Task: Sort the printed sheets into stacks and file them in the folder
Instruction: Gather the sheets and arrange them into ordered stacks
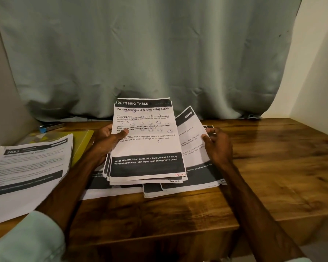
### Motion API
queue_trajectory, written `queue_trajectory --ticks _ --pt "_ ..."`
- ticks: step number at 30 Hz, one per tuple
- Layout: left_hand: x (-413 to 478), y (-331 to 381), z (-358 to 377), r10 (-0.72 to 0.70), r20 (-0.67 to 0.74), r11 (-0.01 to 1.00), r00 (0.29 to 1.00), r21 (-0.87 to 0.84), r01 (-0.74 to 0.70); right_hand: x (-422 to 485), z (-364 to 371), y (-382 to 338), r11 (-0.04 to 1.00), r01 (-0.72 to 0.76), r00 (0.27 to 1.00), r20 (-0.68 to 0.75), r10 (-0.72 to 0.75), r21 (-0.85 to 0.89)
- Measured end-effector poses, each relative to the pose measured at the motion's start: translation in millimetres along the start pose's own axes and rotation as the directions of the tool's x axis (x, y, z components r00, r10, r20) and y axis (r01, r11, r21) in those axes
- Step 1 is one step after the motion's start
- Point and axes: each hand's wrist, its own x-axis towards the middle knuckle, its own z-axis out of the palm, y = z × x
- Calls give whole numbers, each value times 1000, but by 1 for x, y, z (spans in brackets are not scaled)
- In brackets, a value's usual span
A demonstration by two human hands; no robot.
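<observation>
- Left hand grips the held bundle, thumb across its left margin and fingers behind. Right hand pinches the right edge of the tilted sheet. The hands are apart, with the bundle between them.
- The bundle is propped portrait-wise, heading away from me. Its lower edge appears to rest on the loose sheets spread on the table.
- Key relation: the folder lies just left of my left hand, partly under the side stack. Its long axis seems to run away from me. The left hand is nearer, so I judge filing will go leftward.
- Counts: one folder, one side stack, one held bundle and one tilted sheet. There are several loose sheets, too overlapped to count exactly.
- Judgement: sorting is mid-way and nothing is filed yet.
</observation>
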Motion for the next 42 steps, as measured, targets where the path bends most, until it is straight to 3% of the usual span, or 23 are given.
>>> queue_trajectory --ticks 3,6,17,42 --pt "0 0 0 1 -7 1000 1000 11 -1 3 3 2 994 -110 989 96 109 11" --pt "0 0 0 -2 -6 1000 1000 31 2 5 4 4 991 -124 976 186 114 41" --pt "-4 2 1 -40 16 999 999 37 40 8 3 11 991 -96 991 102 86 94" --pt "-2 1 0 -63 -5 994 998 88 63 10 2 11 987 -121 989 97 111 103"
